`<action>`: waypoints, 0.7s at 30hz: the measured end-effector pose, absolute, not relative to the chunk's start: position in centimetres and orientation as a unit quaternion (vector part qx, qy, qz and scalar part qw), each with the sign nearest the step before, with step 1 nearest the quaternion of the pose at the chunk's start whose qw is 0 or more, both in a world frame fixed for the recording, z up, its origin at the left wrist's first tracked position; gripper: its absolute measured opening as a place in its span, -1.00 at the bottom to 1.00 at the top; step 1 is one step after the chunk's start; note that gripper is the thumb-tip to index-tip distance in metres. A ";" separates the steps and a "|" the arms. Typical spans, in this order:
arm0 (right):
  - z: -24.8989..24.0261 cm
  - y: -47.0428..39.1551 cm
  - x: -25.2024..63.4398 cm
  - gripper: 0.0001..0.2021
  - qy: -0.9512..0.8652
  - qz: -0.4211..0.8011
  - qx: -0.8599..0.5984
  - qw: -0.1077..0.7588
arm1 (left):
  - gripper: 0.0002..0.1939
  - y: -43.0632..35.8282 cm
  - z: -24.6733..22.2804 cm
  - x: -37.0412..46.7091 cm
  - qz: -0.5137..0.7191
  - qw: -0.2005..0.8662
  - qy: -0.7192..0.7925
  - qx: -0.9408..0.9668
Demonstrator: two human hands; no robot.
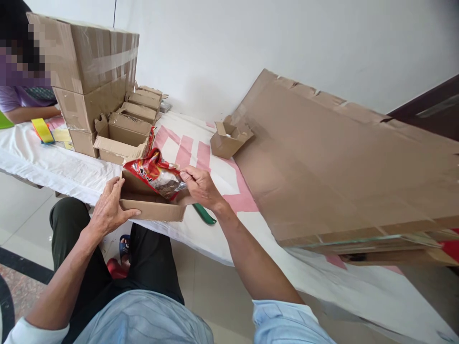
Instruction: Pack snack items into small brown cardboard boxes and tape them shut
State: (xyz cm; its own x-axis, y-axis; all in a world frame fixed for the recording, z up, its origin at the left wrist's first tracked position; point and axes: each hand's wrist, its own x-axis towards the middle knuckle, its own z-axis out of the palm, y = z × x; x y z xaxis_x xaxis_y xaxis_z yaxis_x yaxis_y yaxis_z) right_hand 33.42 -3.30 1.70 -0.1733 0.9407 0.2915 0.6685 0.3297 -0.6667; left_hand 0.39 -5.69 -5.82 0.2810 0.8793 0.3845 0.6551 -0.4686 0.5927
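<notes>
My right hand (202,188) pinches the right end of a red plastic packet (154,171) with a clear window showing brownish contents. The packet hangs tilted over an open cardboard box (152,210) at the table's front edge. Around the left end of that box, my left hand (110,206) has its thumb along the front wall and its fingers at the far corner. Part of the box's inside shows; its right end is partly hidden by the packet and my right hand. A green curved handle (204,214) lies just right of the box.
Open cardboard boxes (124,128) stand in a row behind, beside a stack of taped cartons (102,71). A small open box (229,138) leans near a large cardboard sheet (333,167) on the right. Yellow tape (43,131) and another person (28,102) are at the left.
</notes>
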 end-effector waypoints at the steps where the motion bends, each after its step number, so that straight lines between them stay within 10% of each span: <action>1: 1.8 -3.3 33.6 -0.62 -0.721 0.213 -0.544 0.372 | 0.12 -5.6 -5.7 0.3 0.341 0.157 0.492 0.785; 11: -0.5 -2.8 31.7 -0.51 -0.566 0.349 -0.520 0.536 | -0.22 -3.8 -1.1 0.2 0.371 0.127 0.486 0.781; 21: -1.6 -2.7 29.8 -0.36 -0.602 0.341 -0.520 0.502 | -0.39 1.4 1.5 3.9 0.416 0.473 0.376 0.679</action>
State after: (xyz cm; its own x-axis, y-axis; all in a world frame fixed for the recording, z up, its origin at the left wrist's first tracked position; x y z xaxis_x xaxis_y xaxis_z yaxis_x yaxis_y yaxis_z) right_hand 29.84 -2.73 -1.55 0.0443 0.9674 0.2494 0.2837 0.2272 -0.9316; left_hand 3.94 1.45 1.55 0.3707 0.9049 0.2091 0.1171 -0.2689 0.9560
